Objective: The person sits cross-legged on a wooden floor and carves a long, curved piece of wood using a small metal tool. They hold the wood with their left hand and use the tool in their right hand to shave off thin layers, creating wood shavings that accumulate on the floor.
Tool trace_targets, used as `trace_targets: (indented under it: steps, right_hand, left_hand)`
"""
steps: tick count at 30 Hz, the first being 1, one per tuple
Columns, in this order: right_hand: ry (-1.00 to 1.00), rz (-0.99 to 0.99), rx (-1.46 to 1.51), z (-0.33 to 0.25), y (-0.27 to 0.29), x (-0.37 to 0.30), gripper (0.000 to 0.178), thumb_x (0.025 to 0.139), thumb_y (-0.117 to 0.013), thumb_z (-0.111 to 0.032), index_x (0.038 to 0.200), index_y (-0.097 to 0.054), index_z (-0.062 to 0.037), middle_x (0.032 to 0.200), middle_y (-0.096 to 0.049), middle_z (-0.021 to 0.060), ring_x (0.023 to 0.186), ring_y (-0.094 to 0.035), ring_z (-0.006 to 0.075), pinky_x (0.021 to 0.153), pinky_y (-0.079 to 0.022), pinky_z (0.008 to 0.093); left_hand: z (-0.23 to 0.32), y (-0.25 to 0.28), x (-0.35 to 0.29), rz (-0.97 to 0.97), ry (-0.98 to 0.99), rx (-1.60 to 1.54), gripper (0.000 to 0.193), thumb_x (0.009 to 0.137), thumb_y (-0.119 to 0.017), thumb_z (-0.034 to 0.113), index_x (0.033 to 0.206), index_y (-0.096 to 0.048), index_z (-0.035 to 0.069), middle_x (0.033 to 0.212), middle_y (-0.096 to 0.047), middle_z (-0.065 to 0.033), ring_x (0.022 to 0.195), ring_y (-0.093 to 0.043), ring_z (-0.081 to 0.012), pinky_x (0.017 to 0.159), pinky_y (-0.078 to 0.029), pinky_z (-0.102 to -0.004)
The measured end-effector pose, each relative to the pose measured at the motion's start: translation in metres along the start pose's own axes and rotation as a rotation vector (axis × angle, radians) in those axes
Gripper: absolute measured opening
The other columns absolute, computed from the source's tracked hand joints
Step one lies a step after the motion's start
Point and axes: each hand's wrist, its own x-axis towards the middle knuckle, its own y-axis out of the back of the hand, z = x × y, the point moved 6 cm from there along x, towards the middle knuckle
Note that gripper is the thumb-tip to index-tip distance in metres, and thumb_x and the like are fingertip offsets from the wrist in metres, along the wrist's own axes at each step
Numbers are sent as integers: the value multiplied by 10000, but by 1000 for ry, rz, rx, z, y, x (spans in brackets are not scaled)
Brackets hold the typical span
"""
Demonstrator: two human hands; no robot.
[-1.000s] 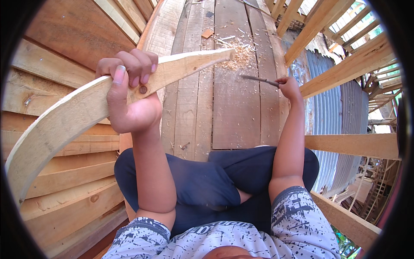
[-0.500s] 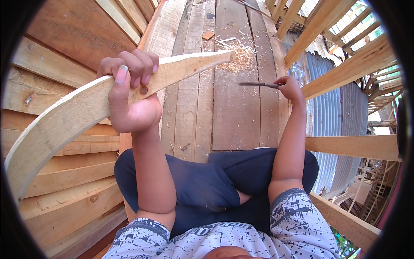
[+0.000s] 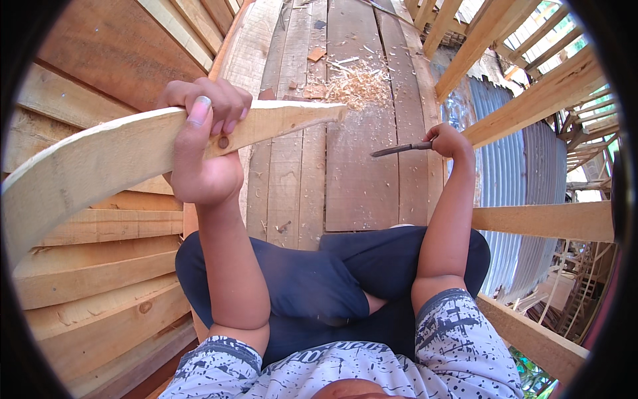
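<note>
Two bare hands, both closed on something: left hand grips a curved pale board, fingers over the top edge, thumb across the near face, beside a dark round spot; right hand grips a slim dark blade by one end, though how far the fingers wrap is hard to tell at this angle. Board is up off the plank floor, ahead and to the left, narrow end pointing toward the wood shavings, other end running out of view. Gripping it away from the ends probably helps balance its length. Blade is well apart from the board, tip pointing left, likely for clearance. Left forearm rises steeply, elbow bent by the dark trousers; right arm reaches forward, wrist turned inward.
</note>
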Motion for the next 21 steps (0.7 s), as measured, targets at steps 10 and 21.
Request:
trace_targets:
  steps: [10,21]
  right_hand:
    - [77,125,118,-6,-4,12,268,811,-559,0,1012,-732,-41,1022,-723,195,1009,-685,336,880,-525,415]
    - [247,157,174,-45,-33,28,229,811,-596,-7,995,-733,-23,986,-718,210,976,-683,353,858,-530,416]
  left_hand:
    - [-3,0,0,85,-42,88,141,874,-484,150,791,-380,107,655,-320,-14,622,-334,-133,688,-355,-331]
    - [1,10,3,111,-158,24,131,858,-496,120,779,-393,103,649,-336,-13,625,-338,-137,675,-372,-340]
